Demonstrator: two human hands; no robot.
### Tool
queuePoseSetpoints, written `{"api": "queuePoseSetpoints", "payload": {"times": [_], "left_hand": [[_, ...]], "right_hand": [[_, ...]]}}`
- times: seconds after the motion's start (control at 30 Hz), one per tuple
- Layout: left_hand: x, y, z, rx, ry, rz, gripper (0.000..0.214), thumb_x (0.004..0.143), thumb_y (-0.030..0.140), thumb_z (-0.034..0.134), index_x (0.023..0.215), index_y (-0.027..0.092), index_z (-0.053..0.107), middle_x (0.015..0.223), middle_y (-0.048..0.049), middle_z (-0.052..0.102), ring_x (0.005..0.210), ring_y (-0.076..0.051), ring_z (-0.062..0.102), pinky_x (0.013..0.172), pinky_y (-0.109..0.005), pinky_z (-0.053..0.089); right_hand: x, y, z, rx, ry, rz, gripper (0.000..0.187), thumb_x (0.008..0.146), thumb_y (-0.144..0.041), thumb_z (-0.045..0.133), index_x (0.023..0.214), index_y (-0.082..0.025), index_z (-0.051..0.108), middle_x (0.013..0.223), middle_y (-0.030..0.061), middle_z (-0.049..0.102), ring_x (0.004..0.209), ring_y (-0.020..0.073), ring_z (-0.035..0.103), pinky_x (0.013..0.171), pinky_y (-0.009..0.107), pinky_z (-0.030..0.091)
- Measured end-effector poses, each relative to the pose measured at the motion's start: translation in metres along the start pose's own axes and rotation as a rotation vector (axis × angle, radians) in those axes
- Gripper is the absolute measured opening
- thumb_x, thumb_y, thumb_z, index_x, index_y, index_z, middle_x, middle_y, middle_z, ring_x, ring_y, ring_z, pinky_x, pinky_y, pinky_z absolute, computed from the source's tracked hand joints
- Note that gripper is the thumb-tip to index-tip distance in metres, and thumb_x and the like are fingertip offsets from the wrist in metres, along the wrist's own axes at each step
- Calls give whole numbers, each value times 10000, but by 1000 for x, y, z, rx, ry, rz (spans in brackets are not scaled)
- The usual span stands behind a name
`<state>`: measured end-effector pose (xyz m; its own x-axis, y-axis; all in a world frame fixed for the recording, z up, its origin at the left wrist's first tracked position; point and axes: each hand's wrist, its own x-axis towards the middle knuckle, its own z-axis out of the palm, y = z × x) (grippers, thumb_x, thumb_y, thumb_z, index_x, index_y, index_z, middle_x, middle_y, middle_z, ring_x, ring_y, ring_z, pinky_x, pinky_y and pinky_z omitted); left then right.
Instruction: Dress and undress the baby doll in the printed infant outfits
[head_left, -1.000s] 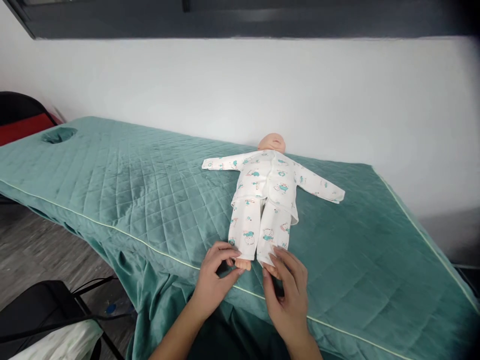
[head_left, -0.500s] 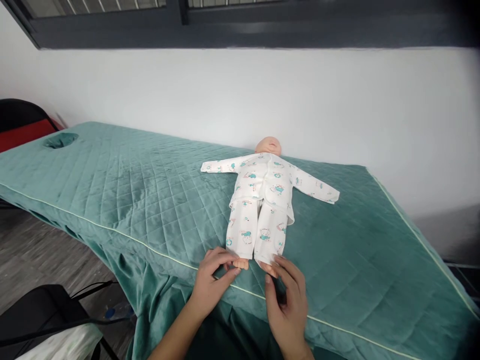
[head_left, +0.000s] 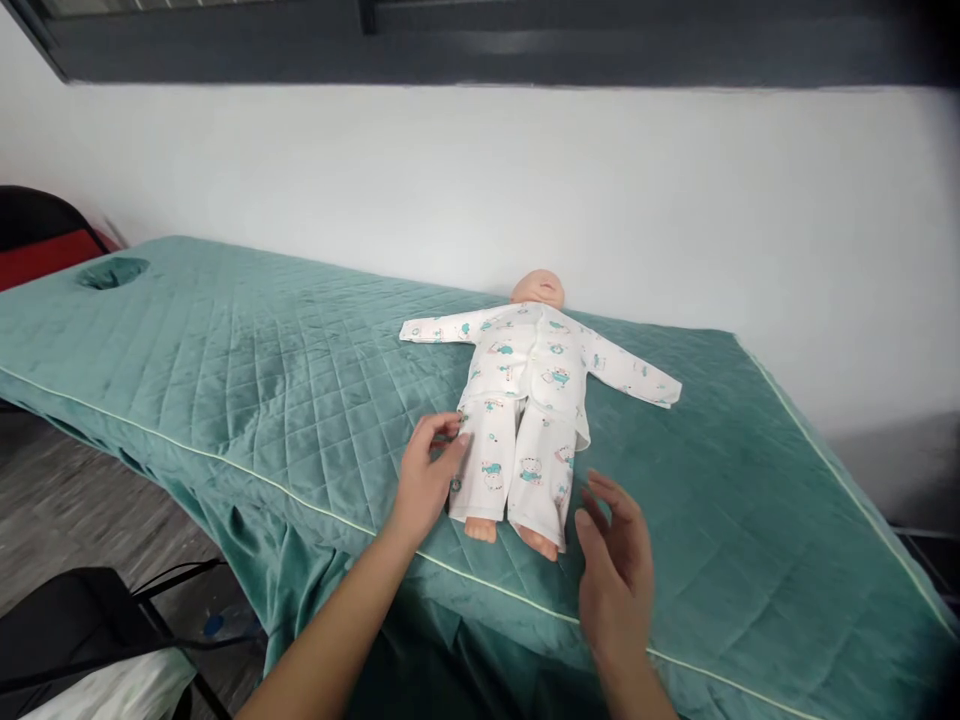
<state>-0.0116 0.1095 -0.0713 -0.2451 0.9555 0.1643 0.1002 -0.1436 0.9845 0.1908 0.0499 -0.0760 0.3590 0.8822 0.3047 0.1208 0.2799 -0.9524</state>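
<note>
A baby doll (head_left: 538, 287) lies on its back, dressed in a white long-sleeved top (head_left: 536, 350) and matching trousers (head_left: 487, 475) printed with small teal figures. Its sleeves spread out to both sides, and the feet (head_left: 480, 530) stick out below the trouser hems. My left hand (head_left: 427, 480) is at the outer edge of the trouser leg on the left, fingertips against or just over the cloth, thumb and forefinger apart. To the right of the other leg, my right hand (head_left: 619, 560) hovers with curved, parted fingers and holds nothing.
The doll rests on a padded bed with a quilted green cover (head_left: 315, 350) and a face hole (head_left: 112, 273) at the far left. A white wall (head_left: 337, 180) stands behind it. Black chairs (head_left: 67, 620) are at lower left and far left.
Both hands have left the doll's feet and trouser hems. My left hand moved up along the leg toward the top's lower edge; my right hand moved out to the right.
</note>
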Motion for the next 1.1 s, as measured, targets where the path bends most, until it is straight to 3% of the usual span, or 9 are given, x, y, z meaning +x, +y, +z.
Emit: {"api": "queuePoseSetpoints", "payload": {"times": [0.13, 0.2, 0.3, 0.43, 0.53, 0.63, 0.87, 1.1], "left_hand": [[38, -8, 19, 166, 33, 197, 313, 911, 147, 558, 1183, 259, 664, 1319, -77, 562, 1265, -211, 527, 1023, -364, 467], [49, -12, 24, 222, 52, 252, 344, 896, 109, 549, 1181, 259, 669, 1351, -83, 540, 1297, -221, 511, 1075, -403, 449], [60, -16, 26, 297, 84, 308, 305, 905, 118, 556, 1151, 243, 685, 1330, -91, 574, 1284, -234, 536, 1118, -448, 435], [72, -15, 27, 341, 9, 475, 344, 986, 179, 481, 1275, 250, 655, 1490, -85, 541, 1425, -245, 466, 1209, -501, 365], [77, -14, 28, 337, -133, 626, 444, 1025, 182, 403, 1434, 287, 542, 1560, -53, 497, 1521, -231, 352, 1241, -522, 334], [73, -13, 26, 360, -177, 704, 482, 1037, 177, 377, 1484, 322, 487, 1551, -35, 510, 1531, -225, 333, 1229, -533, 355], [64, -15, 18, 454, -247, 748, 438, 1024, 158, 418, 1403, 313, 573, 1496, -32, 570, 1525, -237, 347, 1177, -543, 407], [63, -12, 20, 452, -307, 720, 371, 995, 192, 482, 1309, 298, 648, 1501, -9, 569, 1516, -244, 358, 1220, -543, 357]], "right_hand": [[50, 10, 9, -226, -39, -56, 347, 908, -316, 622, 1248, -255, 588, 1461, 102, 524, 1354, 270, 503, 1128, 540, 399], [71, 19, 13, -363, -55, -112, 408, 894, -310, 605, 1293, -226, 580, 1520, 124, 485, 1418, 284, 445, 1171, 556, 345], [88, 28, 15, -466, -118, -51, 506, 919, -319, 520, 1406, -185, 544, 1553, 145, 475, 1462, 291, 408, 1204, 553, 301], [87, 29, 16, -504, -138, 51, 601, 943, -352, 465, 1514, -165, 473, 1544, 138, 500, 1442, 296, 447, 1182, 520, 354], [84, 26, 15, -506, -115, 50, 583, 947, -344, 451, 1503, -177, 503, 1481, 121, 574, 1390, 289, 513, 1147, 497, 404], [82, 23, 14, -504, -128, 23, 539, 947, -309, 436, 1462, -205, 559, 1434, 91, 621, 1348, 270, 557, 1128, 474, 430], [81, 21, 14, -510, -73, 68, 536, 912, -278, 445, 1416, -199, 610, 1399, 97, 648, 1296, 274, 603, 1085, 464, 475], [80, 14, 17, -429, -47, 129, 565, 869, -346, 556, 1407, -186, 614, 1375, 111, 661, 1253, 285, 621, 1085, 460, 467]]}}
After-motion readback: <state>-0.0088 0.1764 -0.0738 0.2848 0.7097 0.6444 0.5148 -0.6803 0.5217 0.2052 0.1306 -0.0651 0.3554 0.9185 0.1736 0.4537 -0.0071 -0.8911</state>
